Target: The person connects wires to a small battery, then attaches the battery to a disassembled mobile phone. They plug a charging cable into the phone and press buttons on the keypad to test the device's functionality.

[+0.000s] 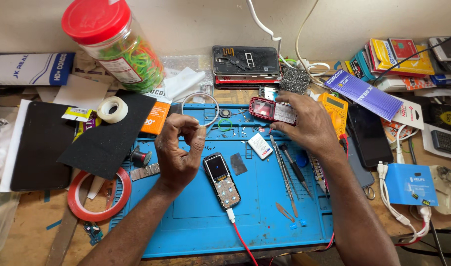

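Observation:
My left hand (pixel 178 150) hovers over the blue work mat (pixel 196 216), fingers pinched together on something too small to make out. A thin wire ring (pixel 200 109) lies just beyond its fingertips. My right hand (pixel 302 118) rests on a red phone front cover (pixel 272 111) at the mat's far edge, fingers on its keypad end. Between the hands lies a small opened keypad phone (pixel 221 180) with a lit screen, a red cable (pixel 242 241) plugged into its bottom. A small white battery (pixel 260 146) lies beside it.
Tweezers and a screwdriver (pixel 289 172) lie right of the phone. A jar of rubber bands (pixel 114 44), tape rolls (pixel 112 109), a red tape ring (pixel 98 194) and black sheets sit left. A yellow multimeter (pixel 334 109), a dark phone (pixel 368 135), packets and white cables crowd the right.

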